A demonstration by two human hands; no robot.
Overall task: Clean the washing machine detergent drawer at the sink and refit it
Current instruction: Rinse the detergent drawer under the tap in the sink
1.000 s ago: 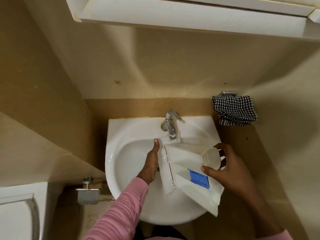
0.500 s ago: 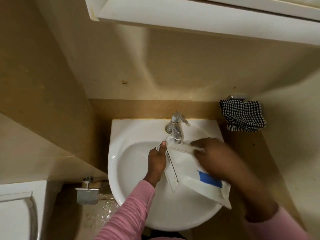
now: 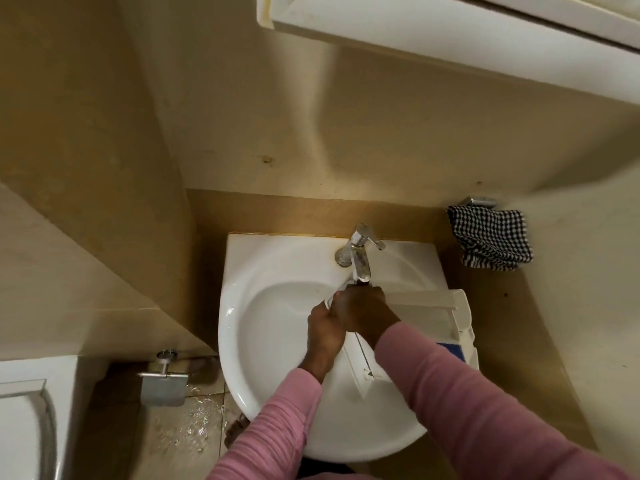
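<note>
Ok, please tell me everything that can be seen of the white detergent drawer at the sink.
The detergent drawer is white plastic with inner walls and a blue insert. It lies tilted across the right side of the sink, one corner under the tap. The left hand and right hand grip that end.

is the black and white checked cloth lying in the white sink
No, the black and white checked cloth hangs on the wall, right of the white ceramic sink.
</note>
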